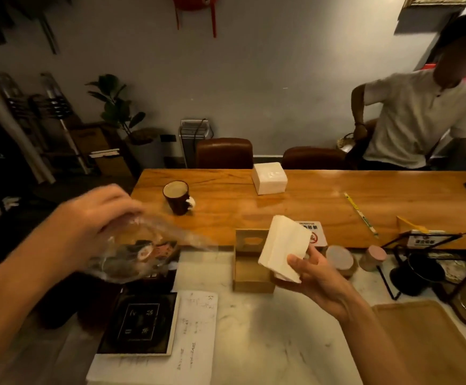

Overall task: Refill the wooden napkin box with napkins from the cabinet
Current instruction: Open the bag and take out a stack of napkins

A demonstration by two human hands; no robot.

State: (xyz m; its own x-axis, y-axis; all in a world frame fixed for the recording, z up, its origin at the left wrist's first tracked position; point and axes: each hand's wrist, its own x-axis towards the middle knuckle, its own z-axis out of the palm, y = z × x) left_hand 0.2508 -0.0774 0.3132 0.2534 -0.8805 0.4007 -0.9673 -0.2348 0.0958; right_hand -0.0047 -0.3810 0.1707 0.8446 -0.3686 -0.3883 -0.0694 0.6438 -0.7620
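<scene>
Dim warm light, wide-angle bending at edges, motion blur on the left hand (93,215).

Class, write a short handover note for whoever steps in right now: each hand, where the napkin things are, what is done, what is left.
Left hand: holding a clear plastic wrapper, raised and blurred.
Right hand: holding a napkin stack beside the wooden napkin box.
The box stands open on the marble counter; what is inside cannot be seen.
A second napkin pack sits on the wooden table.
Done: stack unwrapped.
Left: load napkins, close the box, discard the wrapper.

R hand (316,276) holding napkins (281,247) by wooden box (250,273), L hand (95,215) w/ plastic wrap (143,245)
</scene>
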